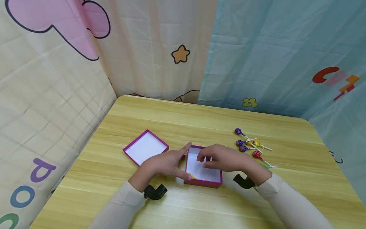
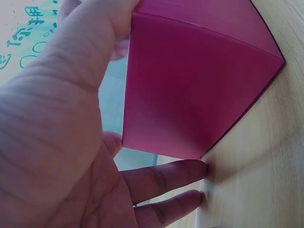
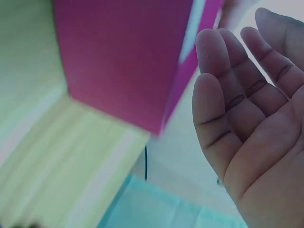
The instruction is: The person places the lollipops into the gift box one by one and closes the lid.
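A magenta box [image 1: 203,183] with a white inside stands on the table, its top uncovered. My left hand [image 1: 168,162] holds it along the left side, thumb at the front corner and index finger at the back corner. In the left wrist view, two other fingers [image 2: 166,183] stretch past the box's magenta wall [image 2: 190,85] toward the tabletop. A bit of a yellow lollipop [image 1: 191,175] shows inside the box, near my left thumb. Above the box's right half hovers my right hand [image 1: 220,157], fingers loosely bent; the right wrist view shows its palm [image 3: 270,152] bare.
Left of the box lies a matching lid [image 1: 146,148], white side up. Several lollipops lie to the right, among them purple [image 1: 238,131], yellow [image 1: 256,143] and red [image 1: 256,154] ones, plus a green one [image 1: 266,165] partly behind my right wrist. Curtains [image 1: 160,47] hang behind the table.
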Available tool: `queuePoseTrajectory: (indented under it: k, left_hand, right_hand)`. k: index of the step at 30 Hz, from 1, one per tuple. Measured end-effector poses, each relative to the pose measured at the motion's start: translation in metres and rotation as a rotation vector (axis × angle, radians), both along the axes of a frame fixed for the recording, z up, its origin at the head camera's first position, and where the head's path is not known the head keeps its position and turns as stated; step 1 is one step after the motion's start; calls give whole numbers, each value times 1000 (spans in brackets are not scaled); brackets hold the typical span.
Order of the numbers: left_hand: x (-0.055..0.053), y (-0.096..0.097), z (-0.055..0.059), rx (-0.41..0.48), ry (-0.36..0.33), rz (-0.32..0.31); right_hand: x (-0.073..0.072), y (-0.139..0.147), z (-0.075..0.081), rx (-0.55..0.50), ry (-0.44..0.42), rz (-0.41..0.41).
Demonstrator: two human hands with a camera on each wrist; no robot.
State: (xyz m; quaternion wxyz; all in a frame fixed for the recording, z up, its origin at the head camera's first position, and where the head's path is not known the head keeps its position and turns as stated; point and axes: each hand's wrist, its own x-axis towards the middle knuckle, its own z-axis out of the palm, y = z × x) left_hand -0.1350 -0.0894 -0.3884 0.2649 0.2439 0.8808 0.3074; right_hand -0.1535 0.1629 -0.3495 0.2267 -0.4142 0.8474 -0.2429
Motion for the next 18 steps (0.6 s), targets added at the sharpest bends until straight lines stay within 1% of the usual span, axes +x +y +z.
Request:
queuePoseTrajectory:
  k: [3,6,9,18]
  left_hand:
    - [1,1,0,-6,-7,5]
    - [1,0,0,-3,-16,8]
    - [1,-1,1,-1,-19,6]
    - [2,-2,2,1,-26,1]
  right_hand:
    - [2,21,9,-31,21,-57]
    - [2,41,13,-37,48,-122]
    - [2,61,13,-33,63,-184]
    - [6,108,6,4,78,-310]
